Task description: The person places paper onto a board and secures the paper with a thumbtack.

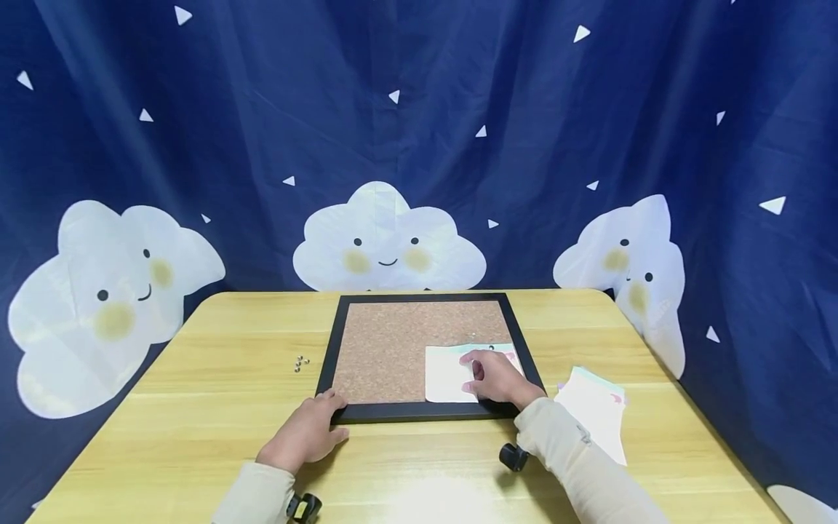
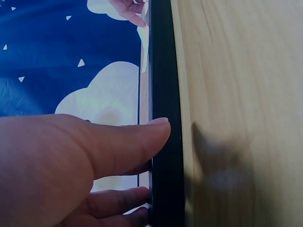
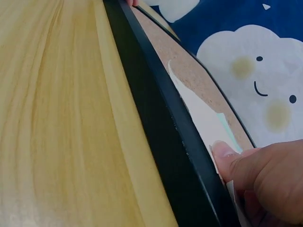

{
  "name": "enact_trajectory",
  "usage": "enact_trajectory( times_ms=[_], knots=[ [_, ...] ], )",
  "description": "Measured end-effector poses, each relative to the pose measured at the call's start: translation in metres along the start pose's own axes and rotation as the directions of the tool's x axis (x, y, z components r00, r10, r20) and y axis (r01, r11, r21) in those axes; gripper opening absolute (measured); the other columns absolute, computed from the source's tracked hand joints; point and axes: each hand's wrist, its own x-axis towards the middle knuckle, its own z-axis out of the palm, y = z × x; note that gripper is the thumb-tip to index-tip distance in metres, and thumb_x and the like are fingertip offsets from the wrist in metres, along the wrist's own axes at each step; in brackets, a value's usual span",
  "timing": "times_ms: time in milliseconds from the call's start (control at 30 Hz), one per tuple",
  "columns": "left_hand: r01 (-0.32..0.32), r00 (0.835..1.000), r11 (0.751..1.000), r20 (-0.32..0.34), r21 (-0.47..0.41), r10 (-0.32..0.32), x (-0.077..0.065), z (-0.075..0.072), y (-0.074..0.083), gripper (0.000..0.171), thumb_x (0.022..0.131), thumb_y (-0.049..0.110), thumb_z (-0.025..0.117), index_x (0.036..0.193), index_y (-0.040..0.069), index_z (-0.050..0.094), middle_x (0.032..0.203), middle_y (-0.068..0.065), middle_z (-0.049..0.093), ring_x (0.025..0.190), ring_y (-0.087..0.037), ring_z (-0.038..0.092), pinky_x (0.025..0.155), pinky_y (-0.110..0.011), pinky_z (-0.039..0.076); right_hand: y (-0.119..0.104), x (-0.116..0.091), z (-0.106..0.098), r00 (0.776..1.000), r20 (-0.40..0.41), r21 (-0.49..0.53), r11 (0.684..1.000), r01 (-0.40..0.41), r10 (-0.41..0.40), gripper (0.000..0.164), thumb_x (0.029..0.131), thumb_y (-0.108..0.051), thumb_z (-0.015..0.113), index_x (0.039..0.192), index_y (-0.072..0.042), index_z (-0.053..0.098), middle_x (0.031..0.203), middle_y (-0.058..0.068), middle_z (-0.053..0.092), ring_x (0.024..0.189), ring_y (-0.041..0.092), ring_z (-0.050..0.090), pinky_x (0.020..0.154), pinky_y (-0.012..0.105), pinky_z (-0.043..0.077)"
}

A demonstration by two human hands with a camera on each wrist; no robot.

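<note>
A pale wooden tabletop [image 1: 183,437] stands before a blue curtain [image 1: 452,160] printed with smiling clouds [image 1: 386,222]. A black-framed corkboard [image 1: 386,342] reaches almost to its back edge, with wood showing either side: small silvery bits [image 1: 298,364] to the left, loose papers [image 1: 592,407] to the right. The left hand [image 1: 308,431] rests, fingers relaxed, on the near-left corner. A white card [image 1: 448,375] lies at the near-right; the right hand [image 1: 494,377] bends over it, thumb touching, though I can't tell whether that grip pinches it.

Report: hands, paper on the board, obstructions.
Left hand on black frame, near left corner. Right hand touching white paper, which lies on corkboard. Nothing visibly blocking.
</note>
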Motion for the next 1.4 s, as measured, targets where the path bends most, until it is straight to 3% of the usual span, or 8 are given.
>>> enact_trajectory(
  times_ms=[633,1033,1400],
  knots=[
    [-0.019,1.000,1.000,-0.010,-0.002,0.019,0.000,0.001,-0.001,0.046,0.086,0.014,0.074,0.126,-0.004,0.059,0.139,-0.031,0.045,0.126,-0.050,0.042,0.105,-0.057,0.035,-0.009,0.007,0.000,0.994,0.067,-0.085,0.993,-0.080,0.086,0.043,0.083,-0.013,0.078,0.123,-0.004,0.066,0.059,-0.006,0.048,0.053,0.009,0.039,0.060,0.026,0.038],
    [-0.019,1.000,1.000,-0.007,-0.003,0.019,0.000,-0.002,-0.002,0.046,0.086,0.015,0.073,0.126,-0.003,0.059,0.140,-0.029,0.045,0.127,-0.049,0.042,0.104,-0.057,0.035,-0.013,0.010,0.000,0.991,0.090,-0.075,0.993,-0.094,0.101,0.043,0.086,-0.014,0.075,0.126,-0.004,0.063,0.055,-0.006,0.050,0.052,0.009,0.048,0.066,0.028,0.043],
    [-0.007,1.000,0.999,-0.015,-0.049,0.006,0.006,-0.009,-0.012,0.037,0.088,0.019,0.073,0.119,0.001,0.064,0.120,-0.021,0.063,0.114,-0.041,0.056,0.097,-0.055,0.043,-0.014,0.009,0.000,0.992,0.085,-0.072,0.993,-0.088,0.094,0.042,0.086,-0.012,0.075,0.125,-0.002,0.063,0.057,-0.005,0.050,0.054,0.009,0.047,0.065,0.027,0.042]
  ],
)
